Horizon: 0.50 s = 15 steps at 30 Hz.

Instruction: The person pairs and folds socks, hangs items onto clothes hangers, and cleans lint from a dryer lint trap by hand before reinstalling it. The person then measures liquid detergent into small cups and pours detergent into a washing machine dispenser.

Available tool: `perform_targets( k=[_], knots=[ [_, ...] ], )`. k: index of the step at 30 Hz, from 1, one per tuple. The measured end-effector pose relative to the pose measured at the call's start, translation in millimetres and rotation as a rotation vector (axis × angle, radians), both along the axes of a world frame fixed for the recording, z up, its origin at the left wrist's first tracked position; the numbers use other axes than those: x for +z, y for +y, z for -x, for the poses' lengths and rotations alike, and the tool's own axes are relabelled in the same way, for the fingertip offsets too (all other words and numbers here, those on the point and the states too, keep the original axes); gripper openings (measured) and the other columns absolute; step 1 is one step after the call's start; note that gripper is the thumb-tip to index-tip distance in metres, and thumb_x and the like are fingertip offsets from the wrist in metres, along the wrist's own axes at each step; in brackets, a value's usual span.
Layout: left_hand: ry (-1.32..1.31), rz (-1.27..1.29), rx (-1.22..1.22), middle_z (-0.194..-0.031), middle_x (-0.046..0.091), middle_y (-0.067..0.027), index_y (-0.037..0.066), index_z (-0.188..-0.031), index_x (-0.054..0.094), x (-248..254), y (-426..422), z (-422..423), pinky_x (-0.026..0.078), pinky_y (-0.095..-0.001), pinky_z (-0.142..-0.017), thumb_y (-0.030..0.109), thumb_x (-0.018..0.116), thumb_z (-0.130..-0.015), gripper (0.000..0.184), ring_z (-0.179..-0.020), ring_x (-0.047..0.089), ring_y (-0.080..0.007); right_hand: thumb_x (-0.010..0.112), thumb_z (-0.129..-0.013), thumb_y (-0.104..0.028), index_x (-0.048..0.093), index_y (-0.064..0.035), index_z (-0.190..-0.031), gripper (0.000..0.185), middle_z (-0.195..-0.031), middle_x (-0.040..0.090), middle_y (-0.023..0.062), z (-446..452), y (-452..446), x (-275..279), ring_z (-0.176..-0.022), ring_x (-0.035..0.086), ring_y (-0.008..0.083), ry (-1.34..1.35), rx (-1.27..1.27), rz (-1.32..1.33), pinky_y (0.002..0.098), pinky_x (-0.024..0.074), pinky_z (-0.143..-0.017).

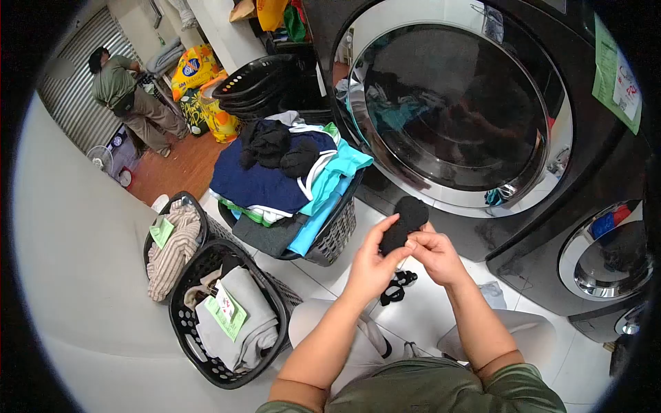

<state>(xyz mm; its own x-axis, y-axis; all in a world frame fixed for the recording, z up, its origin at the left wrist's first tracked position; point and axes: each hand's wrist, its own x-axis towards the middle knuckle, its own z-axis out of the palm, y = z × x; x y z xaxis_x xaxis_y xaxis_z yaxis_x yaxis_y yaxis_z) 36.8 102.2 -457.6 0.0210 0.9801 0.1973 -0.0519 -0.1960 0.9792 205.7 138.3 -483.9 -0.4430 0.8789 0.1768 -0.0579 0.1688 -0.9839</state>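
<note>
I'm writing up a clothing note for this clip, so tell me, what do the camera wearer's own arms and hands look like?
The left hand and right hand are bare, with no gloves, rings or wristwatch that I can see. The forearms are uncovered too. Short, loose, dark olive-green sleeves end around the elbows and match the shirt.

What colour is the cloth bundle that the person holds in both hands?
The cloth bundle is black, shown best in the head view.

Left wall point(76, 289): white, plain. Far end: ribbed metal shutter point(77, 113). Foreground: white floor tiles point(413, 318), joints visible; reddish-brown flooring point(162, 182) beyond, towards the shutter.
</note>
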Motion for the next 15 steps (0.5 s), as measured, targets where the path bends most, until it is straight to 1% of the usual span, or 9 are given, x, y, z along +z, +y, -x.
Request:
perform_targets(
  k=[3, 4, 6, 7, 9, 10, 11, 13, 15],
  knots=[
    [0.285, -0.334, 0.346, -0.115, 0.062, -0.0105, 0.001, -0.115, 0.061, 43.2, 8.7, 34.5, 0.043, -0.0331, -0.101, -0.011, 0.061, -0.079, 0.038, -0.114, 0.057, -0.0205, 0.064, -0.093, -0.016, 0.071, -0.0022, -0.110, 0.022, -0.117, 0.058, 0.0095, 12.5, -0.1, 24.5, -0.118, 0.048, 0.0164, 0.323, -0.057, -0.030, 0.0313, 0.0392, -0.100],
    [0.390, -0.404, 0.449, -0.118, 0.062, -0.0127, 0.002, -0.114, 0.062, 65.4, 17.6, 50.9, 0.041, -0.0350, -0.103, -0.013, 0.057, -0.077, 0.040, -0.115, 0.057, -0.0240, 0.063, -0.094, -0.016, 0.068, -0.0022, -0.115, 0.026, -0.111, 0.062, 0.0084, 9.2, 0.1, 28.9, -0.110, 0.055, 0.0158, 0.317, -0.067, -0.030, 0.0322, 0.0439, -0.096],
    [0.692, -0.871, 0.617, -0.122, 0.061, -0.0169, 0.001, -0.115, 0.062, 100.4, 59.9, 89.3, 0.040, -0.0382, -0.106, -0.015, 0.055, -0.071, 0.048, -0.118, 0.057, -0.0313, 0.063, -0.095, -0.016, 0.067, -0.0020, -0.117, 0.026, -0.105, 0.065, 0.0071, -4.6, 6.6, 11.7, -0.100, 0.060, 0.0148, 0.234, 0.088, 0.223, 0.0311, 0.0475, -0.090],
    [0.835, -0.843, 0.681, -0.125, 0.060, -0.0158, 0.003, -0.116, 0.062, 107.5, 78.3, 104.8, 0.039, -0.0398, -0.106, -0.013, 0.054, -0.071, 0.048, -0.120, 0.055, -0.0337, 0.062, -0.095, -0.016, 0.067, -0.0019, -0.118, 0.026, -0.102, 0.066, 0.0065, -8.6, 8.1, -1.8, -0.094, 0.062, 0.0142, 0.192, 0.160, 0.359, 0.0305, 0.0493, -0.087],
    [1.195, -0.715, 0.720, -0.141, 0.047, -0.0146, 0.010, -0.115, 0.065, 94.4, 122.5, 139.2, 0.028, -0.0481, -0.113, 0.009, 0.061, -0.076, 0.039, -0.136, 0.034, -0.0415, 0.059, -0.096, -0.014, 0.067, 0.0002, -0.114, 0.024, -0.092, 0.069, 0.0071, -10.2, 9.7, -37.9, -0.080, 0.065, 0.0134, -0.175, 0.129, 0.314, 0.0286, 0.0534, -0.075],
    [1.482, -0.584, 0.755, -0.149, 0.038, -0.0141, 0.015, -0.112, 0.067, 84.6, 135.9, 147.3, 0.020, -0.0603, -0.113, 0.026, 0.064, -0.078, 0.036, -0.141, 0.023, -0.0465, 0.061, -0.094, -0.016, 0.068, -0.0002, -0.113, 0.026, -0.091, 0.070, 0.0080, -16.5, 12.6, -66.2, -0.080, 0.066, 0.0155, -0.354, 0.110, 0.249, 0.0309, 0.0536, -0.074],
    [1.568, -0.478, 0.711, -0.153, 0.032, -0.0147, 0.018, -0.105, 0.069, 65.6, 148.9, 158.9, 0.016, -0.0774, -0.104, 0.038, 0.064, -0.077, 0.035, -0.143, 0.019, -0.0476, 0.064, -0.091, -0.019, 0.068, -0.0005, -0.111, 0.028, -0.090, 0.071, 0.0089, -23.8, 16.9, -100.1, -0.080, 0.067, 0.0176, -0.538, 0.098, 0.189, 0.0332, 0.0537, -0.073],
    [1.624, -0.116, 0.595, -0.151, 0.038, -0.0046, 0.019, -0.107, 0.068, 42.3, 166.3, 180.3, 0.021, -0.0766, -0.101, 0.048, 0.060, -0.086, 0.036, -0.141, 0.028, -0.0420, 0.068, -0.084, -0.025, 0.069, -0.0017, -0.110, 0.035, -0.094, 0.072, 0.0120, -51.0, 20.5, -190.6, -0.081, 0.068, 0.0250, -1.507, 0.514, 0.219, 0.0398, 0.0532, -0.074],
    [1.631, -0.119, 0.609, -0.151, 0.038, -0.0002, 0.018, -0.118, 0.065, 19.4, 169.2, 229.6, 0.024, -0.0756, -0.099, 0.043, 0.051, -0.094, 0.037, -0.138, 0.036, -0.0310, 0.065, -0.083, -0.021, 0.073, -0.0057, -0.104, 0.027, -0.101, 0.072, 0.0143, -82.0, 4.0, -245.3, -0.091, 0.068, 0.0298, -1.581, 0.629, 0.434, 0.0412, 0.0532, -0.081]
  ],
)
